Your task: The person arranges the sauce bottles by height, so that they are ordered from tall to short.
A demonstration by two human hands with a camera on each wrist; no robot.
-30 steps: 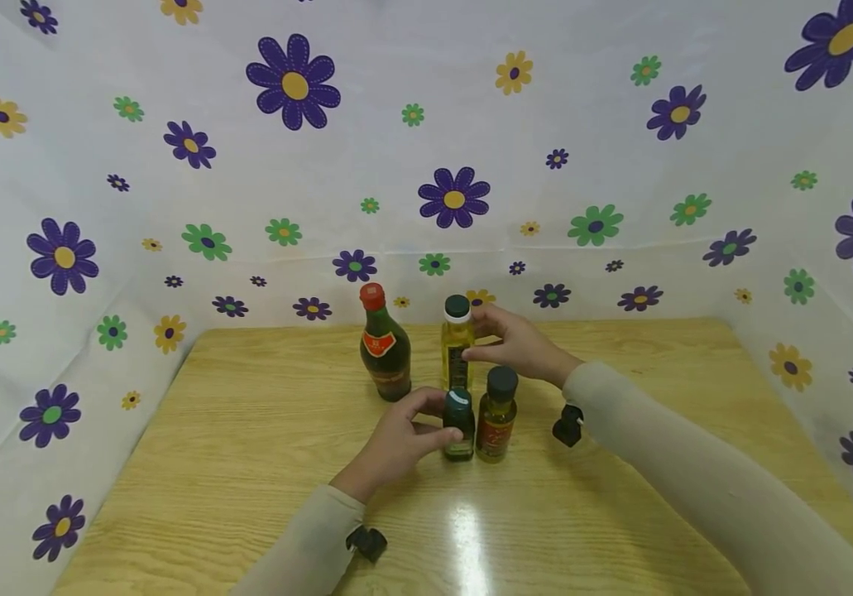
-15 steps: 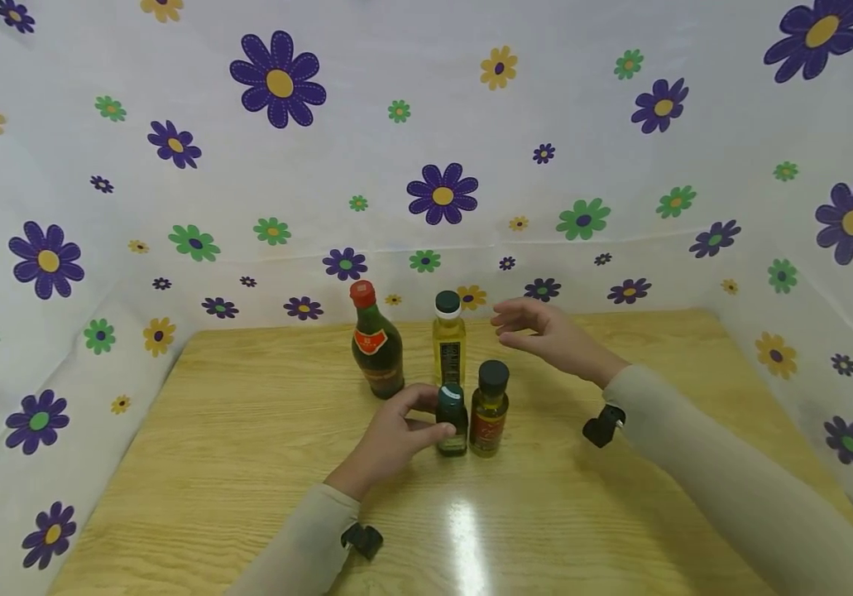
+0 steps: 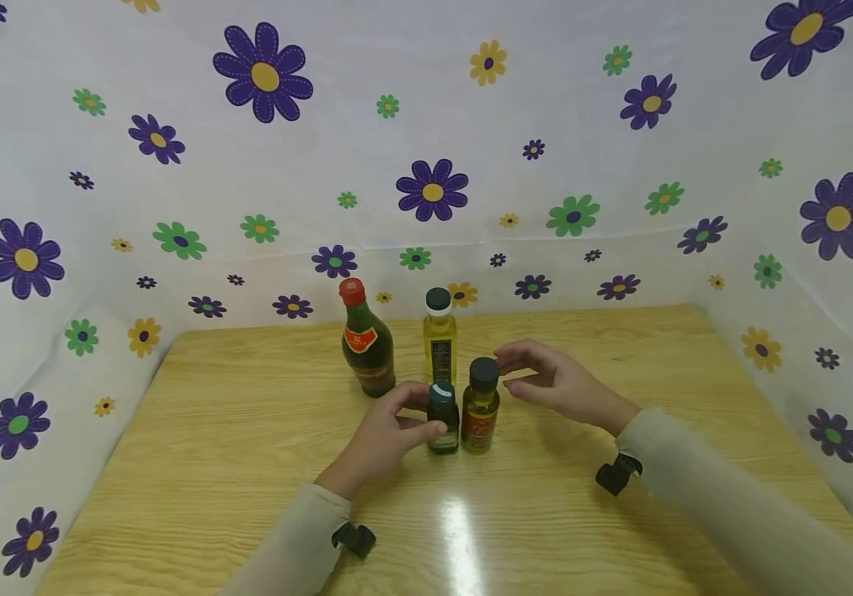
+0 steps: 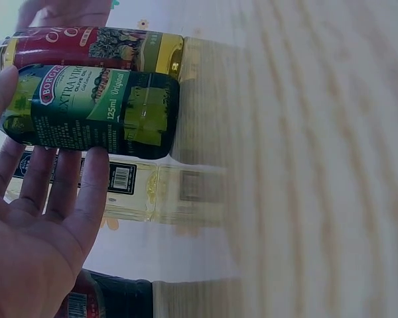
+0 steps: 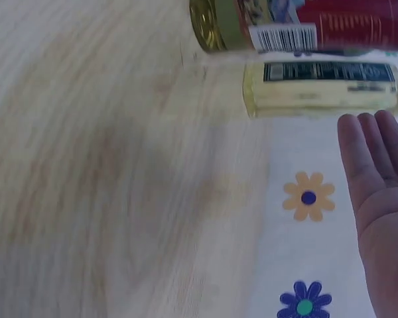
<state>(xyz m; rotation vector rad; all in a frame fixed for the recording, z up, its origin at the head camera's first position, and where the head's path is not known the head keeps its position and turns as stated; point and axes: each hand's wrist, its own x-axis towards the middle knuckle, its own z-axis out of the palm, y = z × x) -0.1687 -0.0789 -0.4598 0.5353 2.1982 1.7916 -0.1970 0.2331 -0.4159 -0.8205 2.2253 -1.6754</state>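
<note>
My left hand (image 3: 387,426) holds the small dark green olive oil bottle (image 3: 443,430) between thumb and fingers; the bottle stands upright on the table. In the left wrist view its green label (image 4: 79,99) faces the camera, with fingertips under its side and the thumb by its neck. Right beside it stands a red-labelled oil bottle (image 3: 479,424) with a black cap. My right hand (image 3: 563,387) is just right of that cap, fingers spread loosely and holding nothing. Behind both stands a taller clear bottle of yellow oil (image 3: 441,343) with a dark green cap.
A dark green bottle with a red cap (image 3: 370,352) stands at the back, left of the yellow oil. The wooden table (image 3: 247,463) ends at a white flower-patterned cloth (image 3: 292,165) on the back and both sides.
My right hand has let go of the yellow oil bottle, drawn back to the right, then come forward to the red-labelled bottle. My left hand keeps its hold on the small green bottle.
</note>
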